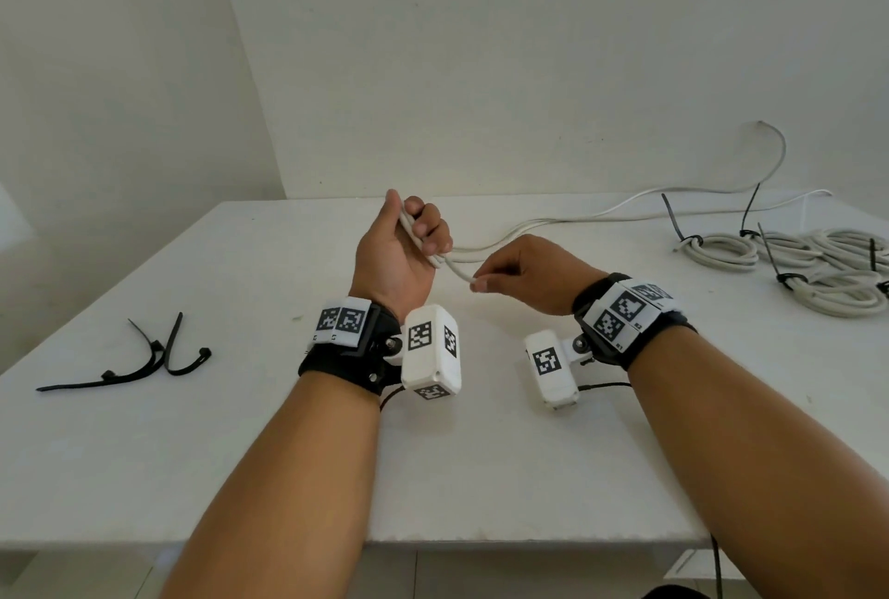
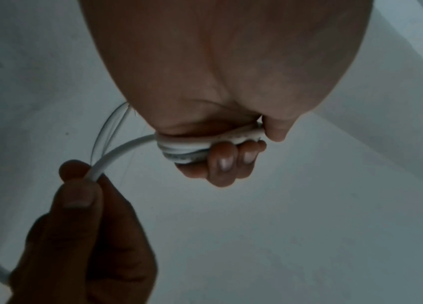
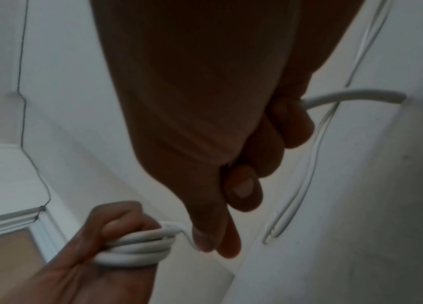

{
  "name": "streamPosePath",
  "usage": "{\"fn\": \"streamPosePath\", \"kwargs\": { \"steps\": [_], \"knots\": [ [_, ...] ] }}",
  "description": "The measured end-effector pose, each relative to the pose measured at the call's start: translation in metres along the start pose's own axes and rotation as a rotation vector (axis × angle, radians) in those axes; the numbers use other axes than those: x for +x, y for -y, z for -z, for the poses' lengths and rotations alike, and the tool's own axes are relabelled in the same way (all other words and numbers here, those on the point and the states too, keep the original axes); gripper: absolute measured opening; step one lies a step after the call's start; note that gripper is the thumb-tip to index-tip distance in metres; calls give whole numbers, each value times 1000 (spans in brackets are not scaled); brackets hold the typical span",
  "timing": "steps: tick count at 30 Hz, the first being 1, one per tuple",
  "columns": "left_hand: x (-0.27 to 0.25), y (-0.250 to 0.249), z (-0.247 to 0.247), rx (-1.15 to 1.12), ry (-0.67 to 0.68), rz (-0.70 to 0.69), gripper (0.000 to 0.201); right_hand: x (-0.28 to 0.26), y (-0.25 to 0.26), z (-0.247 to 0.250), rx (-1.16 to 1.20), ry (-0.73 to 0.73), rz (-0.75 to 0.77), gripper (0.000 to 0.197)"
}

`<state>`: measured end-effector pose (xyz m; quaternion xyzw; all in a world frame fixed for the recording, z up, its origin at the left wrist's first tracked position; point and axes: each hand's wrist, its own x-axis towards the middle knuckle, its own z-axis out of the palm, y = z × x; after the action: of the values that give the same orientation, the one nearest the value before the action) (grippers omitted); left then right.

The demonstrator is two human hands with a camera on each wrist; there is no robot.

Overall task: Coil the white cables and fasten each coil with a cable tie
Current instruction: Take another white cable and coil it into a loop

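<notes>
Several loops of round white plastic cable (image 1: 423, 242) are gripped in the curled left hand (image 1: 401, 257), raised above the white table (image 1: 240, 430). The strand leading out of them is pinched between thumb and forefinger of the right hand (image 1: 524, 274). Black plastic cable ties (image 1: 158, 355) lie at left; tied white coils (image 1: 793, 271) lie at right.

Your left hand (image 1: 401, 252) grips several loops of white cable (image 3: 137, 244), and your right hand (image 1: 522, 274) pinches the strand leaving them; the rest trails back-right across the table. Finished coils (image 1: 813, 269) bound with black ties lie far right. Loose black cable ties (image 1: 154, 355) lie left.
</notes>
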<state>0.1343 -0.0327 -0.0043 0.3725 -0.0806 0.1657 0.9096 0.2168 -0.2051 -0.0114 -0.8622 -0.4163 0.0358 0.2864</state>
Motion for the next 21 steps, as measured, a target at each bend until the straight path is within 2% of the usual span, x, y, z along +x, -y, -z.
{"fn": "streamPosePath", "kwargs": {
  "steps": [3,7,9,13,15,17,19,21],
  "knots": [
    [-1,8,-4,162,-71,3,36,-2,10,0,2,53,32,17],
    [-5,20,-8,757,-44,-52,36,-6,19,-1,-5,93,72,14],
    [-7,23,-8,981,-47,-60,36,-8,22,-2,-29,117,119,20],
    [-4,18,-1,1143,-157,-5,28,-11,28,1,-47,119,144,14],
    [-4,16,1,1303,-113,80,33,-12,30,5,-39,90,174,15],
    [-6,15,-1,1501,23,202,35,-15,27,11,-16,32,218,17],
    [-7,15,-7,1488,150,277,31,-17,23,16,17,-31,250,19],
    [-7,13,-11,1339,159,308,32,-17,21,17,65,-93,289,17]
  ]
}}
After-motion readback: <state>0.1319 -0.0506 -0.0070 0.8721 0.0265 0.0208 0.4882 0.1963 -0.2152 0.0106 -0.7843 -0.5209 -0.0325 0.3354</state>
